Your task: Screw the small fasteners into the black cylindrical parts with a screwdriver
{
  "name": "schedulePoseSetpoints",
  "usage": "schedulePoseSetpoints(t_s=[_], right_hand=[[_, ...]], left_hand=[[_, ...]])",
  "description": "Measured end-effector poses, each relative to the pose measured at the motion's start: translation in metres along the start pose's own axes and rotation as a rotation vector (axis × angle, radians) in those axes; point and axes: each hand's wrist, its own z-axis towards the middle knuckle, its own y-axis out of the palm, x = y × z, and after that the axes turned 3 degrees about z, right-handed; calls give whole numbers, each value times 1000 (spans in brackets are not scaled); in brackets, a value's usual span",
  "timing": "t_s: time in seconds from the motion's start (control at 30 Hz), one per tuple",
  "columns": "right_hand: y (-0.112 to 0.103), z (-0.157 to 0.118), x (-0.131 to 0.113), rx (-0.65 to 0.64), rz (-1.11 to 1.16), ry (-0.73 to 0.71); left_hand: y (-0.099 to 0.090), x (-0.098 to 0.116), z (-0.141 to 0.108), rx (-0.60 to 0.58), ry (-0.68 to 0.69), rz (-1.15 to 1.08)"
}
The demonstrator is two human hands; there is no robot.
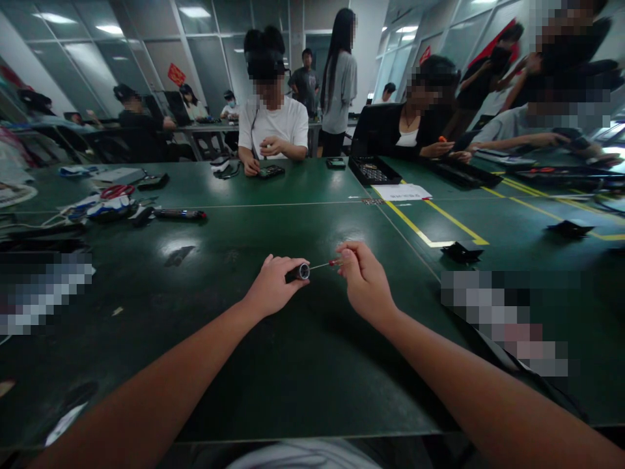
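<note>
Black cylinder (299, 271), white sheet (385, 191), writing (403, 195) illegible

Bare forearms (195, 361) angled inward, left fingers (282, 262) curled in a grip, right fingers (360, 250) pinched

The left forearm (185, 365) and right forearm (469, 371) are bare as far as they show, tapering toward the bare left hand (274, 284) and bare right hand (367, 281). At the bottom edge, a pale grey cloth garment (303, 456) shows curving darker streaks; whether folds or print is unclear.
</note>
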Motion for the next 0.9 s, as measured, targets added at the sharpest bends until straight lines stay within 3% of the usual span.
schedulePoseSetpoints(t_s=[0.13,0.33,0.53,0.63,0.77,0.9], right_hand=[[-1,-1,1,-65,40,5],[-3,1,-1,-21,-22,1],[2,3,9,-5,183,63],[4,9,14,41,311,160],[3,18,24,161,513,431],[3,21,30,216,474,395]], left_hand=[[-1,0,0,23,-4,5],[1,1,0,7,-1,2],[-2,0,0,45,-23,2],[-4,1,0,35,0,23],[-6,0,2,52,34,46],[-6,-6,4,35,4,58]])
